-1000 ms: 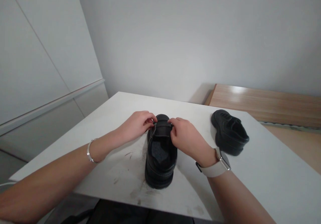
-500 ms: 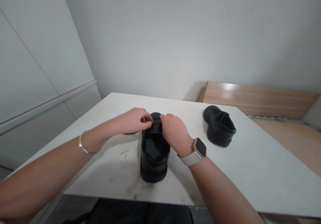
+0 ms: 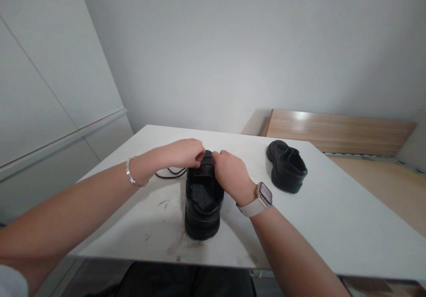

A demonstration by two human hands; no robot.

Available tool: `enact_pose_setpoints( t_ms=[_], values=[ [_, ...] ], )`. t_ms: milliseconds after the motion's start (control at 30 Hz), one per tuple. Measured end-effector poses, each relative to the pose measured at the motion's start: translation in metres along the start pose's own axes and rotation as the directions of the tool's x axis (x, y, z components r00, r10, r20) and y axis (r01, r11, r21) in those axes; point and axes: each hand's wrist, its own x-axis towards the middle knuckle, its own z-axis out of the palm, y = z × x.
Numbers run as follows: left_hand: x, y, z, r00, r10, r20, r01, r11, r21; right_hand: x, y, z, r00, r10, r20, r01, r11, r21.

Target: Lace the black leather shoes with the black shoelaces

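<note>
A black shoe (image 3: 202,219) stands upright at the near side of the white table, heel towards me, its tongue (image 3: 204,169) showing between my hands. My left hand (image 3: 188,152) is pinched closed at the left edge of the lacing; what its fingertips hold is hidden. Black shoelace (image 3: 169,175) lies in loops on the table below that hand, left of the shoe. My right hand (image 3: 232,172) grips the right edge of the shoe's opening, thumb and index finger beside the tongue.
A second black shoe (image 3: 286,166), with its laces tied, stands farther right on the white table (image 3: 333,226). Dark smudges (image 3: 173,248) mark the tabletop near its front edge. Behind are a grey wall (image 3: 213,57) and a wooden board (image 3: 336,130).
My left hand has turned over, knuckles up, and its fingers have closed at the shoe's left edge. Loops of shoelace now show beneath it. My right hand keeps its hold.
</note>
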Motion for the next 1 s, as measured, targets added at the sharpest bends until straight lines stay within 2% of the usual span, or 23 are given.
enact_pose_setpoints(
  t_ms=[67, 100, 167, 200, 267, 333, 367, 433, 500, 600, 700, 767, 833, 900, 933, 967, 1000],
  values=[
    [-0.003, 0.005, 0.0, 0.989, 0.01, -0.151, -0.021, 0.997, -0.071, 0.0, 0.001, 0.002, 0.993, -0.001, -0.117, 0.013, 0.995, 0.104],
    [-0.006, 0.008, -0.001, 0.969, 0.004, -0.246, -0.043, 0.987, -0.152, 0.0, 0.001, 0.003, 0.981, 0.011, -0.192, 0.028, 0.979, 0.201],
    [-0.014, 0.017, -0.006, 0.912, -0.042, -0.408, -0.118, 0.927, -0.357, 0.001, 0.002, 0.004, 0.941, 0.072, -0.331, 0.095, 0.881, 0.463],
    [-0.019, 0.022, -0.009, 0.888, -0.073, -0.454, -0.157, 0.88, -0.448, 0.001, 0.001, 0.005, 0.921, 0.114, -0.373, 0.143, 0.791, 0.594],
    [-0.028, 0.031, -0.017, 0.86, -0.125, -0.495, -0.205, 0.804, -0.559, 0.002, 0.0, 0.005, 0.89, 0.197, -0.411, 0.243, 0.557, 0.794],
    [-0.035, 0.036, -0.023, 0.857, -0.146, -0.494, -0.231, 0.748, -0.622, 0.002, -0.003, 0.003, 0.871, 0.27, -0.41, 0.311, 0.341, 0.887],
    [-0.038, 0.037, -0.025, 0.861, -0.15, -0.485, -0.24, 0.721, -0.65, 0.002, -0.004, 0.002, 0.864, 0.296, -0.407, 0.334, 0.267, 0.904],
    [-0.04, 0.038, -0.028, 0.874, -0.146, -0.463, -0.261, 0.663, -0.702, 0.001, -0.007, -0.002, 0.854, 0.315, -0.415, 0.377, 0.176, 0.909],
    [-0.041, 0.037, -0.028, 0.881, -0.15, -0.448, -0.275, 0.608, -0.744, -0.001, -0.01, -0.004, 0.851, 0.302, -0.429, 0.412, 0.121, 0.903],
    [-0.042, 0.036, -0.027, 0.882, -0.178, -0.437, -0.286, 0.535, -0.795, -0.004, -0.012, -0.007, 0.873, 0.268, -0.407, 0.409, 0.052, 0.911],
    [-0.044, 0.033, -0.026, 0.882, -0.202, -0.425, -0.309, 0.433, -0.847, -0.006, -0.012, -0.008, 0.899, 0.236, -0.368, 0.369, 0.04, 0.929],
    [-0.042, 0.027, -0.023, 0.895, -0.183, -0.407, -0.31, 0.401, -0.862, -0.006, -0.011, -0.009, 0.909, 0.217, -0.355, 0.354, 0.044, 0.934],
    [-0.037, 0.016, -0.017, 0.902, -0.161, -0.401, -0.297, 0.443, -0.846, -0.007, -0.01, -0.009, 0.909, 0.21, -0.359, 0.358, 0.045, 0.933],
    [-0.028, -0.002, -0.005, 0.894, -0.18, -0.411, -0.244, 0.574, -0.781, -0.007, -0.01, -0.009, 0.905, 0.211, -0.37, 0.367, 0.057, 0.929],
    [-0.022, -0.011, 0.004, 0.884, -0.208, -0.418, -0.186, 0.665, -0.723, -0.007, -0.01, -0.009, 0.902, 0.211, -0.377, 0.37, 0.073, 0.926],
    [-0.016, -0.021, 0.012, 0.895, -0.219, -0.388, -0.089, 0.766, -0.637, -0.007, -0.011, -0.009, 0.9, 0.209, -0.382, 0.371, 0.093, 0.924],
    [-0.011, -0.029, 0.021, 0.904, -0.227, -0.363, -0.043, 0.796, -0.604, -0.008, -0.011, -0.009, 0.898, 0.208, -0.388, 0.371, 0.117, 0.921]
  ],
)
